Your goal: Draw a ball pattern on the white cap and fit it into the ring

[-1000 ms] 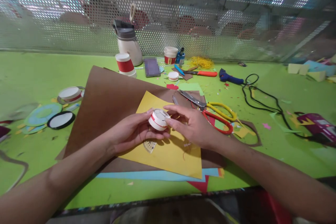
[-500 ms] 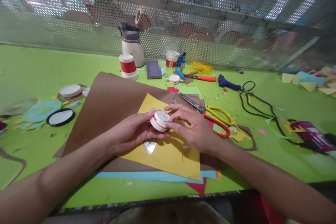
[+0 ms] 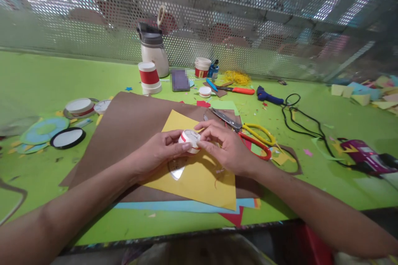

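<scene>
Holding steady: a small cut-down cup is gripped by left hand and right hand above the yellow paper; scissors lie unused beside it, looks roughly midway.

One head-worn camera looks forward and down, close over the lime-green craft table, perforated metal screen at twelve o'clock.

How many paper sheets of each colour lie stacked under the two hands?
Brown sheet: 1
Yellow sheet: 1
Blue sheet: 1
Red sheet: 1
Total: 4 sheets visible. The left hand and right hand hold a small white and red cup piece above the yellow sheet.
</scene>
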Demonstrator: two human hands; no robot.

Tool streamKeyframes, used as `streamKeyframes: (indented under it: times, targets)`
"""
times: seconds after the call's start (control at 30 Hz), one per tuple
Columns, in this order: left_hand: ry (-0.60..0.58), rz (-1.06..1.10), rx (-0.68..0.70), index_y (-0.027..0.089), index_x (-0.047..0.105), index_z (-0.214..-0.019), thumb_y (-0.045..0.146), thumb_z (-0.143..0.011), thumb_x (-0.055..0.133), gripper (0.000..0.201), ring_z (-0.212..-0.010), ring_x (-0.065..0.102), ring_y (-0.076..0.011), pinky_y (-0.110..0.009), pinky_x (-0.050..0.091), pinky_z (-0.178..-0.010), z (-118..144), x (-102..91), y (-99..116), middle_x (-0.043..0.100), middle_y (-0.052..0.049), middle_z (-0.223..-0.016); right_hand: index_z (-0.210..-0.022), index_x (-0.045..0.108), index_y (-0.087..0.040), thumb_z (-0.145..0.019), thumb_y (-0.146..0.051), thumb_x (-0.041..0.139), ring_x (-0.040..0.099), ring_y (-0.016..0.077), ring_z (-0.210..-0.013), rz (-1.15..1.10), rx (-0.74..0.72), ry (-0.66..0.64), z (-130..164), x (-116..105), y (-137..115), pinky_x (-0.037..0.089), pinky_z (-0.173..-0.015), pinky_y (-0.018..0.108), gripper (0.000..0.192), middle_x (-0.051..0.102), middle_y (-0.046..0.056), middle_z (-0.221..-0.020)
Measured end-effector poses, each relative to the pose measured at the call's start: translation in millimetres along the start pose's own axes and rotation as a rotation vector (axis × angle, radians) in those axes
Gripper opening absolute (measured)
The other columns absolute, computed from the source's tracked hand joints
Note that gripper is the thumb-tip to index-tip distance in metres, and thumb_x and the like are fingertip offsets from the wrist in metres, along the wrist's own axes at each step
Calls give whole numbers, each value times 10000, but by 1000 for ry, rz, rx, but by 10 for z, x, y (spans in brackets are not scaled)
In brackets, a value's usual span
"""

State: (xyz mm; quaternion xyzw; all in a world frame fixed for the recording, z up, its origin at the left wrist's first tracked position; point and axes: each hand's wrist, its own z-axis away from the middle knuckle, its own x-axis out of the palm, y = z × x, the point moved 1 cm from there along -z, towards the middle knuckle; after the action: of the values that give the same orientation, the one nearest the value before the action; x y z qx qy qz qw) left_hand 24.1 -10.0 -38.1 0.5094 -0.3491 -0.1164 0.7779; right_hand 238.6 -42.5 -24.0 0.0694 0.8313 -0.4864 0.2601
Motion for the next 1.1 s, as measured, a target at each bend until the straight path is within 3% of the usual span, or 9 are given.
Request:
streamKeyframes:
  times: [0.13, 0.4, 0.57, 0.73, 0.87, 1.1]
  targets:
    - [68, -115, 33, 212, 772, -1300, 378, -730, 1004, 638, -1056, 769, -207, -280, 611, -930, 19, 6, 20, 835, -95, -1187, -923, 645, -215, -1027, -249, 647, 681, 240, -1192, -32, 17, -35, -5, -17, -10, 600, -951, 417, 109, 673, 129, -1273]
    - [43, -364, 69, 194, 785, -1284, 479, -784, 937, 596, -1161, 722, -290, -351, 580, -981, 28, -24, 52, 812, -109, -1242, -915, 631, -214, -1023, -255, 649, 681, 217, -1120, -57, 56, -63, 16, -22, -31, 591, -916, 386, 117, 652, 126, -1258]
    - [40, -321, 83, 195, 790, -1272, 449, -789, 927, 562, -1146, 713, -276, -338, 572, -971, 15, 7, 40, 812, -101, -1206, -924, 625, -216, -1028, -253, 635, 670, 236, -1153, -24, 37, -29, 31, 16, -30, 578, -936, 397, 111, 668, 128, -1225]
    - [34, -202, 71, 197, 777, -1275, 414, -795, 928, 548, -1098, 736, -256, -349, 569, -994, 0, 2, -12, 810, -96, -1194, -945, 614, -222, -1039, -264, 630, 684, 210, -1039, 14, 25, -24, 29, 42, -16, 577, -908, 385, 104, 697, 108, -1189]
    - [53, -270, 89, 193, 775, -1274, 396, -802, 936, 538, -1139, 722, -256, -324, 562, -985, 8, -9, -6, 809, -98, -1209, -891, 598, -220, -1028, -270, 651, 691, 227, -1080, 6, 20, -34, 16, 31, -14, 575, -939, 407, 156, 700, 116, -1172]
    - [68, -365, 117, 204, 786, -1255, 397, -723, 977, 598, -1041, 722, -253, -316, 569, -900, 13, 39, 49, 823, -68, -1119, -888, 609, -227, -1015, -274, 666, 681, 251, -1187, -40, 58, -39, 18, 0, -16, 583, -979, 426, 146, 696, 116, -1222]
